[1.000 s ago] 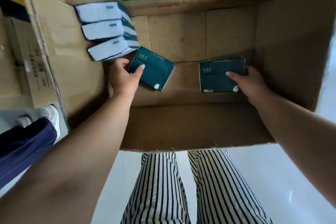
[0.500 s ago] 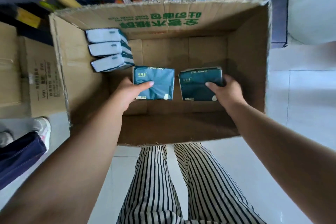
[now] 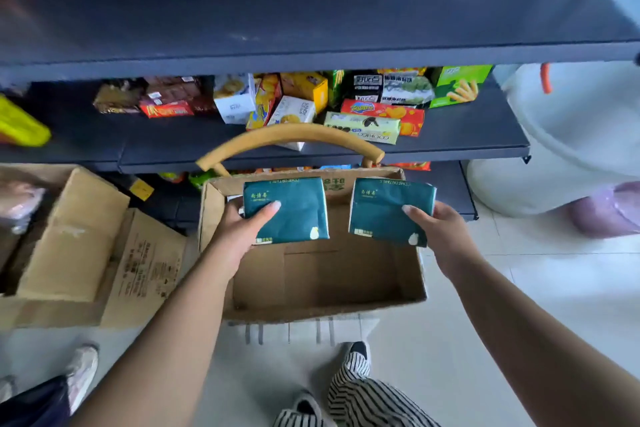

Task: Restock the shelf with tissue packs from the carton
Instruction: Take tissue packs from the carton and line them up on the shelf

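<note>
Left grip: your left hand (image 3: 239,232) clamps the left tissue pack (image 3: 286,210), thumb across its top face, the other fingers hidden beneath it.
Right grip: your right hand (image 3: 438,230) clamps the right tissue pack (image 3: 389,210) the same way, thumb on top and fingers under the near right corner.
Where the packs are: both sit lifted above the open carton (image 3: 325,274), level with its far rim, flat faces up; they lie side by side but apart, a clear gap between them.
Long axis: each pack runs away from your palm toward the shelving, the left one squared up, the right one tilted a little clockwise.
Target from the grip: the upper shelf (image 3: 311,21) lies ahead of and above both hands; it looks bare and, to my eye, the likelier place. The snack shelf (image 3: 460,135) is closer ahead but crowded with boxes.
Nearer hand: neither leads; both are about equally far from the shelf edge.
What the move turns on: you need to raise and push forward, leading with each pack's far edge, and clear the curved wooden handle (image 3: 291,140) just beyond the carton.
Remaining stock: I cannot tell from here; the packs hide the carton's far end.
</note>
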Demonstrator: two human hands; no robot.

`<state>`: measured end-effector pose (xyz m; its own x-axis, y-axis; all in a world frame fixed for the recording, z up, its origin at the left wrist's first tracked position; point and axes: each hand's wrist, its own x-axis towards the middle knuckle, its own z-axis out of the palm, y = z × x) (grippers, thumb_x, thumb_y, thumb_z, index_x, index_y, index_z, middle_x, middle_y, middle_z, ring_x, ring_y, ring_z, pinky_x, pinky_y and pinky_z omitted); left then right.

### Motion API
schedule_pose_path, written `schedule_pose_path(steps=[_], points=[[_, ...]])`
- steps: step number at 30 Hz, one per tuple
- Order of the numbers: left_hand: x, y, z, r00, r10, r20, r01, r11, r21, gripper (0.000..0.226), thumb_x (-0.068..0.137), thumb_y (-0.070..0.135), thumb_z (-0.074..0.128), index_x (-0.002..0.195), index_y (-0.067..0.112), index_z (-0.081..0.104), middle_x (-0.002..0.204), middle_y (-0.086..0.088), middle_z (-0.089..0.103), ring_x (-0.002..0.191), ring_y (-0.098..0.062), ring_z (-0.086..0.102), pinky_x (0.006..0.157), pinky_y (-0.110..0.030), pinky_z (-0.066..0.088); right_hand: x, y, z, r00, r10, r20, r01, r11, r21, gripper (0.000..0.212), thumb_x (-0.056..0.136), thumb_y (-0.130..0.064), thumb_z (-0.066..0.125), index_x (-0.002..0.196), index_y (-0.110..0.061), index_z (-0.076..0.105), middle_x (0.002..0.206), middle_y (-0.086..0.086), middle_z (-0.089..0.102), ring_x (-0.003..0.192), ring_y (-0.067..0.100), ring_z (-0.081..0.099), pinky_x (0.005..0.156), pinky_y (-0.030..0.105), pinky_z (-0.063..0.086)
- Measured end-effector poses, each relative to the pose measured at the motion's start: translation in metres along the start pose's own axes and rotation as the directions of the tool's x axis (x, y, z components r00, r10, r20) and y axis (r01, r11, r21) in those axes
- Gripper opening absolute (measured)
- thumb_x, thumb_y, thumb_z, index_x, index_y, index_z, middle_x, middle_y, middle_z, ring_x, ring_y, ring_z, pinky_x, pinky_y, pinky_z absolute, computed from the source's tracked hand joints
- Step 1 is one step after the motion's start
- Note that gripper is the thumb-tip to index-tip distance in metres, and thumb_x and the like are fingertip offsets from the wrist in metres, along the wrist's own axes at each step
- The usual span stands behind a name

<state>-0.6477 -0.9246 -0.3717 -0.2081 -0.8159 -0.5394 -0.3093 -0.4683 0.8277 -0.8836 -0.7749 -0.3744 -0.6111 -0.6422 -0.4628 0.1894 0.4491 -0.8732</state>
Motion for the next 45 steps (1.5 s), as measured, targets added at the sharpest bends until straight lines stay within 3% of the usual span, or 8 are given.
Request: schedule_pose_path(steps=[3,8,15,21,27,34,38,45], points=[[-0.025,0.022,-0.006,0.994,0.09,0.056,-0.087,0.995,-0.049,0.042,0.076,0.032,0.073,0.111,0.023,0.051,0.119,-0.004,0.061,0.105,-0.023,0.059,0.095,-0.05,0.047,-0.033,-0.018,-0.011,0.998,-0.039,-0.045,0.042,0.997,0.067,0.007,0.092,-0.021,0.058,0.096,-0.018,0.062,0.101,0.011,0.066,0.097,0.03,0.062,0.087,0.048,0.051],[-0.067,0.05,-0.009,0.96,0.245,0.137,-0.241,0.969,-0.047,0.033,0.07,0.037,0.077,0.093,0.029,0.055,0.106,0.003,0.065,0.104,-0.022,0.06,0.095,-0.048,0.047,-0.089,-0.043,-0.032,0.981,-0.146,-0.13,0.16,0.982,0.1,0.007,0.09,-0.019,0.061,0.087,-0.014,0.065,0.08,0.005,0.062,0.071,0.019,0.055,0.06,0.025,0.046],[-0.12,0.081,0.019,0.885,0.416,0.209,-0.414,0.909,-0.056,0.013,0.083,0.023,0.067,0.089,0.027,0.056,0.095,0.009,0.062,0.095,-0.018,0.058,0.085,-0.032,0.044,-0.141,-0.073,-0.089,0.931,-0.316,-0.185,0.337,0.936,0.098,0.009,0.089,-0.013,0.059,0.085,-0.018,0.065,0.082,0.004,0.068,0.076,0.021,0.061,0.071,0.031,0.048],[-0.148,0.124,0.069,0.828,0.519,0.212,-0.526,0.85,-0.029,0.019,0.082,0.024,0.069,0.096,0.027,0.055,0.102,0.003,0.063,0.099,-0.019,0.06,0.086,-0.032,0.045,-0.143,-0.105,-0.153,0.882,-0.43,-0.195,0.462,0.87,0.173,0.018,0.089,0.0,0.055,0.091,-0.018,0.059,0.074,-0.007,0.07,0.064,0.007,0.066,0.052,0.017,0.05],[-0.167,0.172,0.155,0.781,0.604,0.159,-0.615,0.788,0.027,0.035,0.078,0.033,0.072,0.107,0.026,0.053,0.109,0.001,0.062,0.103,-0.021,0.059,0.094,-0.042,0.046,-0.122,-0.135,-0.243,0.861,-0.476,-0.182,0.508,0.83,0.23,0.019,0.09,-0.002,0.056,0.107,-0.01,0.056,0.101,0.011,0.067,0.087,0.023,0.063,0.074,0.034,0.049],[-0.181,0.218,0.236,0.71,0.703,0.037,-0.703,0.711,-0.026,0.044,0.079,0.029,0.071,0.114,0.023,0.045,0.115,-0.001,0.057,0.105,-0.02,0.057,0.094,-0.04,0.046,-0.083,-0.185,-0.321,0.815,-0.552,-0.177,0.58,0.775,0.251,0.019,0.092,-0.005,0.055,0.108,-0.013,0.052,0.094,0.003,0.065,0.082,0.018,0.062,0.058,0.022,0.047],[-0.183,0.247,0.259,0.673,0.739,-0.022,-0.739,0.672,-0.045,0.043,0.08,0.027,0.07,0.113,0.024,0.043,0.106,0.004,0.056,0.101,-0.017,0.056,0.084,-0.033,0.046,-0.058,-0.216,-0.335,0.805,-0.582,-0.114,0.589,0.761,0.272,0.018,0.092,-0.003,0.053,0.108,-0.01,0.052,0.092,0.001,0.064,0.078,0.011,0.062,0.054,0.014,0.051],[-0.156,0.303,0.283,0.577,0.81,-0.105,-0.815,0.578,-0.021,0.041,0.082,0.024,0.068,0.113,0.023,0.041,0.095,0.015,0.052,0.085,-0.001,0.053,0.064,-0.015,0.038,0.001,-0.275,-0.336,0.767,-0.636,-0.087,0.636,0.733,0.243,0.025,0.092,-0.011,0.056,0.117,-0.012,0.051,0.099,0.002,0.067,0.087,0.016,0.064,0.07,0.028,0.05]])
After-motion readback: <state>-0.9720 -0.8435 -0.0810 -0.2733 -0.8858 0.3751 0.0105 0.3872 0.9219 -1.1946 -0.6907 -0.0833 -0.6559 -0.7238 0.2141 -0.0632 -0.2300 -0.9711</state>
